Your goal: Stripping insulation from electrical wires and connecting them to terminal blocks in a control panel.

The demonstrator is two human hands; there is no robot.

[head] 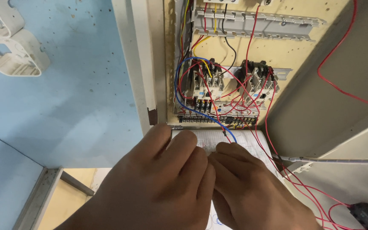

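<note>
I see my left hand point(160, 183) and my right hand point(252, 187) held close together at the bottom of the head view, knuckles up, in front of an open beige metal electrical cabinet point(303, 55). The fingers of both hands are curled inward and meet at a point just below the loose ends of a blue insulated wire point(183, 96) and a thin red wire point(218, 121); they seem to pinch those ends, but the fingertips are hidden behind the knuckles, so I cannot tell the exact grip. Under the hands lies a white sheet of paper with a printed wiring diagram point(252, 142). Just above it runs a black terminal strip point(216, 120), and higher up sit two grey-and-white contactor blocks point(205, 83) tangled in red, yellow and black leads. A grey slotted cable duct point(256, 23) crosses the top of the cabinet.
</note>
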